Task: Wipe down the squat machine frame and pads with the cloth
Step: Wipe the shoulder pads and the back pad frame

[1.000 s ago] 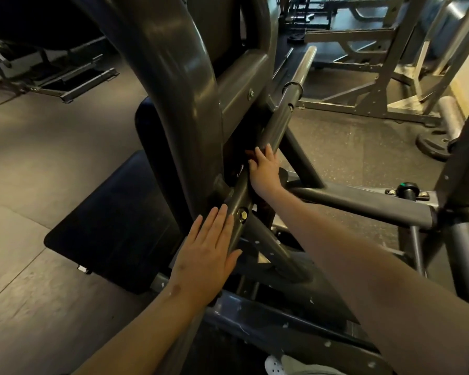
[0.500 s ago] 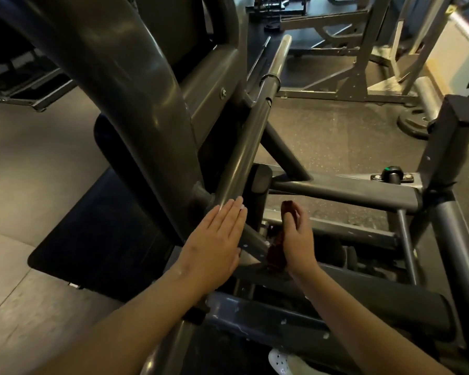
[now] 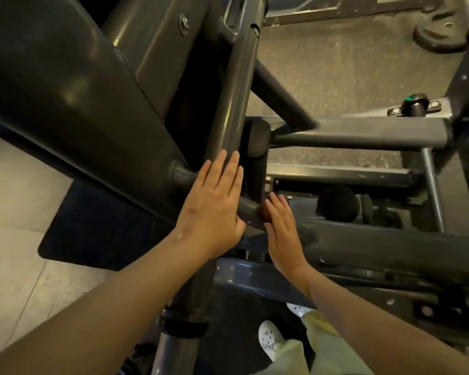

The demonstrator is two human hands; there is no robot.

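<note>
The dark grey squat machine frame fills the view, with a slanted tube (image 3: 233,90) running down to a joint at the centre. My left hand (image 3: 214,201) lies flat on the lower end of that tube, fingers straight. My right hand (image 3: 282,228) presses flat against the joint just to the right, fingers straight. A bit of dark red cloth (image 3: 263,212) peeks out under its thumb side; most of the cloth is hidden by the hand. A black pad (image 3: 98,226) lies low on the left, behind the thick frame arm (image 3: 65,90).
A horizontal bar (image 3: 358,135) and a lower beam (image 3: 390,250) extend right from the joint. A black roller end (image 3: 336,203) sits between them. A green-topped knob (image 3: 414,100) and a weight plate (image 3: 441,36) are at the upper right. My white shoes (image 3: 271,342) stand below.
My right hand came down from the upper tube, lifted the red cloth, and now presses it flat on the joint beside my left hand. The camera moved closer and lower.
</note>
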